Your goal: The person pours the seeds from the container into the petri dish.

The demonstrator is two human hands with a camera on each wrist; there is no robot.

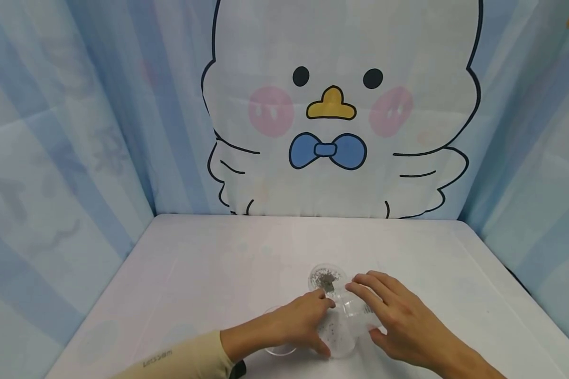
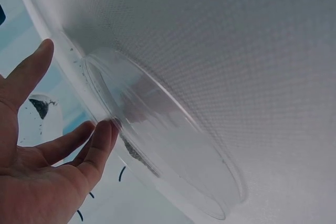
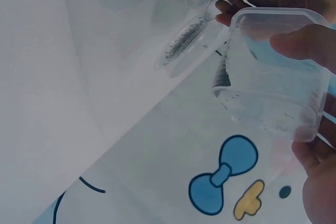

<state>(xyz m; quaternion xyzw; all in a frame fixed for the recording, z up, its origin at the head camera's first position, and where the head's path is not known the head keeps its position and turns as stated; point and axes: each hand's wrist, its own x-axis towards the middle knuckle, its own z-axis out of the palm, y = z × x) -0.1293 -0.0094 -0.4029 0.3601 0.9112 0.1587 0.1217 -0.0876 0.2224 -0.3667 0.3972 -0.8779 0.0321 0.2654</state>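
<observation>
My right hand (image 1: 405, 316) grips a clear plastic box (image 3: 273, 93), its thumb on one side and its fingers on the other. The box is tilted, with dark grains gathered in one corner. Just left of it, my left hand (image 1: 303, 321) holds a clear round dish (image 1: 339, 342) by its rim, thumb at the near edge and fingers at the far edge. Dark specks lie scattered in this dish. Beyond the left fingertips stands a second round dish (image 1: 317, 271) with a heap of dark grains. A third clear dish (image 2: 173, 135) is partly hidden under my left forearm.
A white cloth covers the table (image 1: 227, 263). Behind it hangs a curtain (image 1: 332, 184) printed with a cartoon bird, and blue striped curtains (image 1: 42, 158) close off both sides. A small dark object (image 1: 238, 369) shows beside the left sleeve.
</observation>
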